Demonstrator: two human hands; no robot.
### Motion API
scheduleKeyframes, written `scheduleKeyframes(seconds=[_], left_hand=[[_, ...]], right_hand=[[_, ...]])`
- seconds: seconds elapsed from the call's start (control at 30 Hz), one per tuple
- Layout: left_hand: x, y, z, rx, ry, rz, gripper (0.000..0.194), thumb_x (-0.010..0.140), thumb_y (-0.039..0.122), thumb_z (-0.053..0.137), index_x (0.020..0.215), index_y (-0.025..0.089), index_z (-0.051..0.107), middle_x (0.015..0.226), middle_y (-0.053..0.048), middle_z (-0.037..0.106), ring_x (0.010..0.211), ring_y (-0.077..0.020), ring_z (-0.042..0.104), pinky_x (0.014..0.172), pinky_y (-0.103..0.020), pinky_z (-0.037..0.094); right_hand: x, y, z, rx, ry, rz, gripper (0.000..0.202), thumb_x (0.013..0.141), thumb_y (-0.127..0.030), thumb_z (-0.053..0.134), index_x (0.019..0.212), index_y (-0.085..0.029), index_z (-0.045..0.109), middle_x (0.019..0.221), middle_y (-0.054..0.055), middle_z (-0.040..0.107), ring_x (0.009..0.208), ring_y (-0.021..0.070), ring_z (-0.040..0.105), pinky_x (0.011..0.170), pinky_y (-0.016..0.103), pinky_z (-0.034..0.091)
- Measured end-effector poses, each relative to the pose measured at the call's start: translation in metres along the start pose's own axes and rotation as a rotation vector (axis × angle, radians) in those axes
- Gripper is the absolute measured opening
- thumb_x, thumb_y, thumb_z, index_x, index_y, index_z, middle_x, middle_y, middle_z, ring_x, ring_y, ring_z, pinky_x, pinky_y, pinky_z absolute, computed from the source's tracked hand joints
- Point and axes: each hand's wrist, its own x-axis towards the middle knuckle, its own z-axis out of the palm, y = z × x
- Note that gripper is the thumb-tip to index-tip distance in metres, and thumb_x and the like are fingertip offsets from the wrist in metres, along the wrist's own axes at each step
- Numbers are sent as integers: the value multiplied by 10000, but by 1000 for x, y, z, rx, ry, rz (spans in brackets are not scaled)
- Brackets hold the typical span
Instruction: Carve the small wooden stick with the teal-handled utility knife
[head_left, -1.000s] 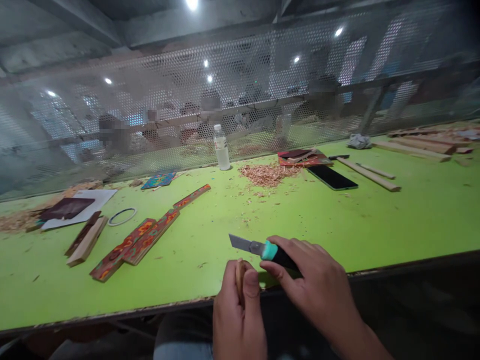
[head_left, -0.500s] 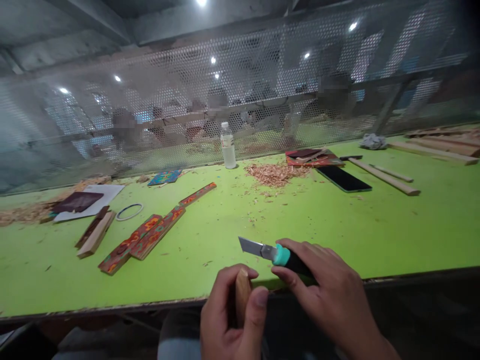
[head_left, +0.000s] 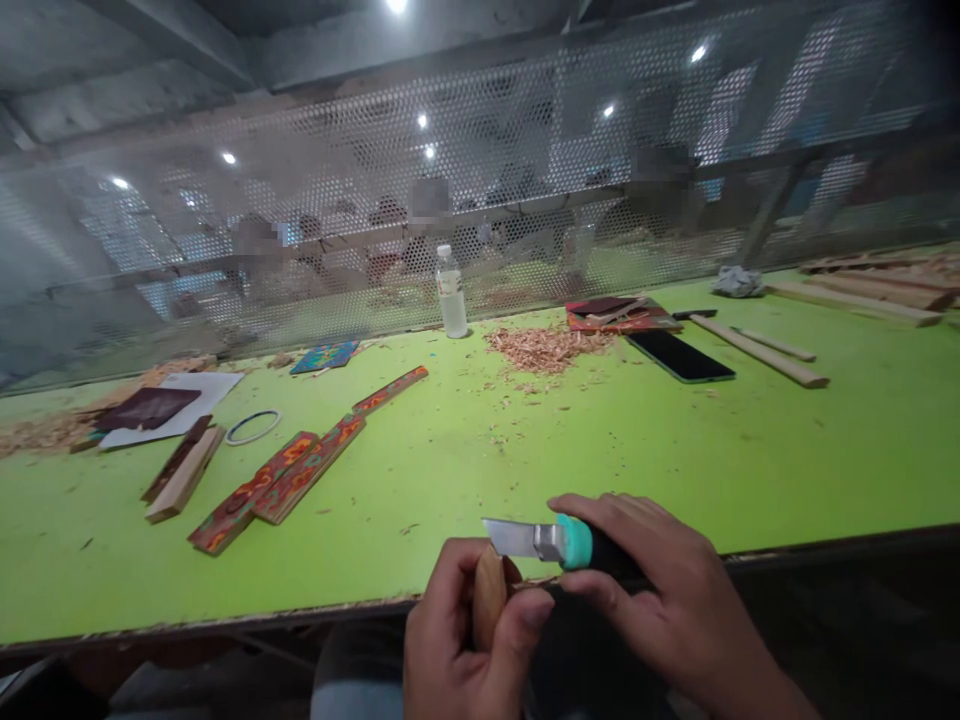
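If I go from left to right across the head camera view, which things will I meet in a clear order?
Pale wooden block → ring → blue patterned piece → bottle → wooden piece held in the left hand → knife → right hand holding that knife.

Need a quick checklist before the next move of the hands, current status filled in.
1. Right hand gripping the knife by its handle: ok.
2. Left hand holding the wooden piece: ok.
3. Blade well away from the left hand: not ok, close beside it.
4. Blade touching wood: cannot tell from this angle.
5. Hands gloved: not ok, both bare.
6. Bottle upright, apart from both hands: ok.
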Motion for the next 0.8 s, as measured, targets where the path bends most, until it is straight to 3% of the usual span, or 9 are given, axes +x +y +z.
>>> scheduleKeyframes(seconds=[0.2,0.33,0.5,0.8], left_hand=[[3,-2,-4,53,17,-25,496,757,689,771,866,211,697,685,33,642,647,-149,552,616,-208,428],[7,-9,-6,129,14,10,503,764,696,763,873,212,677,622,50,583,613,-144,508,570,-210,383],[7,-7,-8,155,-41,37,495,778,700,748,860,219,665,634,53,591,577,-133,501,573,-212,391],[10,-8,-9,262,23,31,485,791,692,731,794,212,659,620,51,559,578,-141,486,576,-219,376]], right_hand=[[2,-1,-2,-24,-1,-24,423,990,-620,549,1182,-260,664,950,30,754,833,206,688,719,323,507],[3,-3,-5,-70,-64,-101,467,999,-642,503,1157,-236,670,811,19,702,711,200,641,639,322,463],[5,-2,-7,-81,-90,-134,503,1012,-647,461,1168,-214,664,808,26,694,702,199,625,639,324,448],[4,-6,0,-136,-16,-123,457,1007,-604,525,1136,-195,683,774,30,682,682,203,607,635,324,431]])
